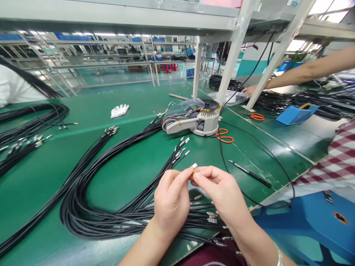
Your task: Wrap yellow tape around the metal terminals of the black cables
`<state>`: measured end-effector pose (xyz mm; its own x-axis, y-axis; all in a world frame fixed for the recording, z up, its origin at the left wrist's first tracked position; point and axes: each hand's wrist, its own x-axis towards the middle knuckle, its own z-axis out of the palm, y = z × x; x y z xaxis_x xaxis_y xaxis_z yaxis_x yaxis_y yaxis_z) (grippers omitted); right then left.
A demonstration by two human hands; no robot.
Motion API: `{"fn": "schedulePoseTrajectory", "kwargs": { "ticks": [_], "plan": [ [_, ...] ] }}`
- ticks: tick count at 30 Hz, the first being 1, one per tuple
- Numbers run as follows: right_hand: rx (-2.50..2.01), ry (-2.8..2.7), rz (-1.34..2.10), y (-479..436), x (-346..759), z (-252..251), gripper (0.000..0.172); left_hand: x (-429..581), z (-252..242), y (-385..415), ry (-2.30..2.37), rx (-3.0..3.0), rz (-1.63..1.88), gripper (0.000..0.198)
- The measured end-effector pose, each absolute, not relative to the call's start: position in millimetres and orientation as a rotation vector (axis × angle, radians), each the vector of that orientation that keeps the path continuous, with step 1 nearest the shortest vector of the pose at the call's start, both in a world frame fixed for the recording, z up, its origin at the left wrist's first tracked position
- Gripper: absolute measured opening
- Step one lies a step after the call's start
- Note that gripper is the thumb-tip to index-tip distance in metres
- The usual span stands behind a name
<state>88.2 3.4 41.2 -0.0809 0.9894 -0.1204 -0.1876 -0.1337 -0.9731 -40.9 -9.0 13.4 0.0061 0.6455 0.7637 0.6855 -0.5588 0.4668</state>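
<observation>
Black cables [72,207] and a white glove [119,111] lie left of the tape machine [206,126]. In front of it, the left hand [172,195] and right hand [222,186] pinch a small plug [194,166] between their fingertips. Scissors [227,139] and a knife [249,173] lie to the machine's right.

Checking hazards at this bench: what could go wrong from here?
1. The small pale-tipped piece, pinched at the fingertips of the left hand and right hand, could slip and get lost among the cable ends.
2. The utility knife lies loose beside the right hand; a careless reach might cut skin or a cable.
3. The black cables overlap in a loop on the green table, so pulling one might snag others.
</observation>
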Motion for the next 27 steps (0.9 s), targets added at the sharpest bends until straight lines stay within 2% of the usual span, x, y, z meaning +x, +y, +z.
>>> {"fn": "schedulePoseTrajectory", "kwargs": {
  "ticks": [6, 27],
  "plan": [
    [-1.111, -1.043, 1.432, 3.2, 89.3, 38.9, 0.016, -41.8, 11.3, -9.7, -1.429, -2.224, -1.610, 0.030],
    [-1.115, -1.058, 1.427, 5.3, 87.8, 39.1, 0.016, -42.0, 12.6, -9.3, -1.414, -2.221, -1.581, 0.035]
  ]
}}
